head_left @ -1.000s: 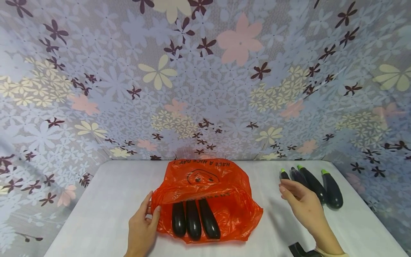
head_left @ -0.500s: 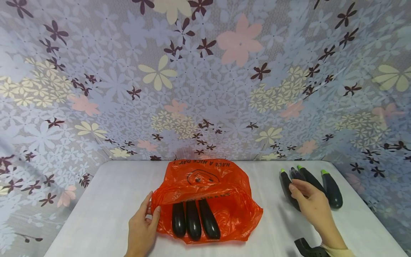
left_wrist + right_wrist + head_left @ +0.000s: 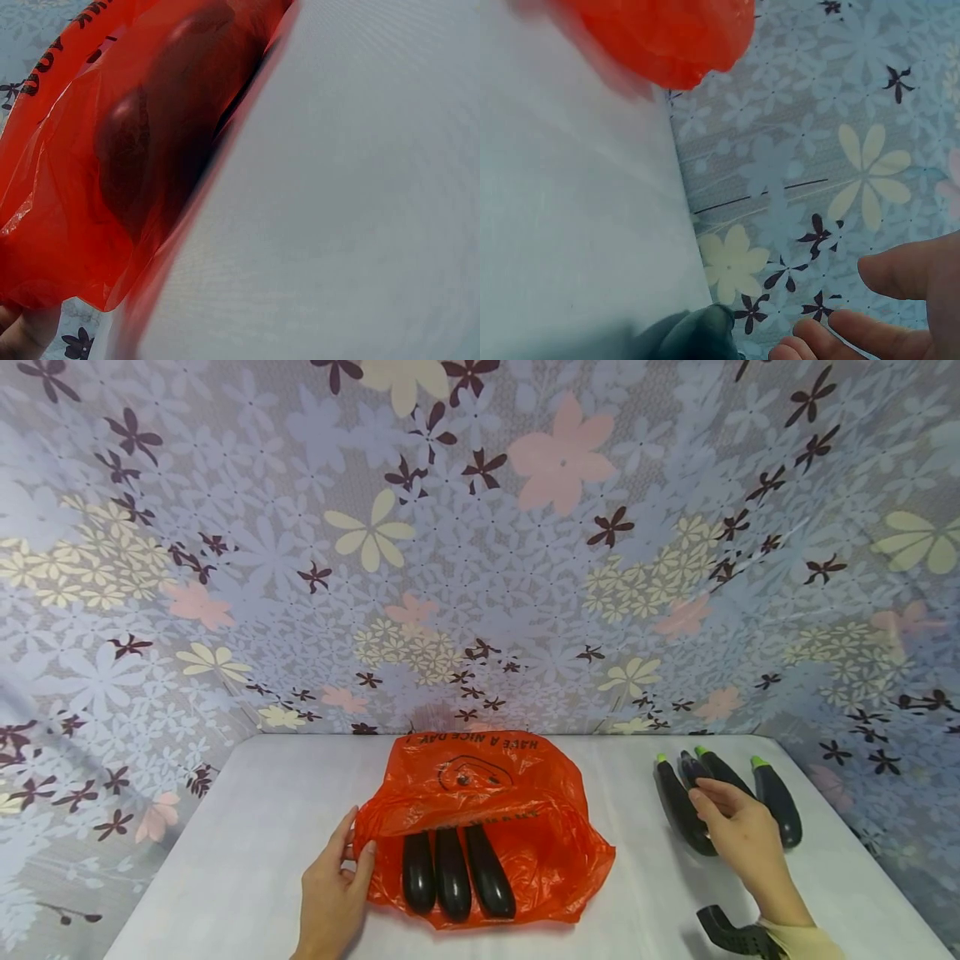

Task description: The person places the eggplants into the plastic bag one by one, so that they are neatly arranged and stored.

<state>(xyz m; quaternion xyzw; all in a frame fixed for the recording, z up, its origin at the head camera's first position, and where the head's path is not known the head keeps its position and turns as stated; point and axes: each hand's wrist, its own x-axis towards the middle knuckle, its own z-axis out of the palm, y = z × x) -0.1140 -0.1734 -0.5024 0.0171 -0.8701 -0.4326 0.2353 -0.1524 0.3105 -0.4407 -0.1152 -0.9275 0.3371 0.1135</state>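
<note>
In the head view, three dark eggplants (image 3: 452, 875) lie side by side in the mouth of a red plastic bag (image 3: 540, 868). My left hand (image 3: 330, 885) holds the bag's left edge, thumb in front and fingers behind. Its fingers (image 3: 30, 330) show at the bag's edge in the left wrist view. Over a group of eggplants at the right, my right hand (image 3: 744, 839) hovers with thumb and fingers apart, partly hiding the middle ones. The leftmost eggplant (image 3: 682, 810) of this group and the rightmost eggplant (image 3: 778, 802) show their green stem ends.
A white-covered table (image 3: 247, 827) carries everything. Behind it and at both sides rises a flower-patterned covering (image 3: 465, 568). A black curved device (image 3: 731, 933) sits at my right wrist, beside a pale sleeve (image 3: 802, 941).
My right hand has moved rightward and slightly down from the leftmost eggplant, which now shows almost whole, to the middle ones. My left hand and the bag have stayed put.
</note>
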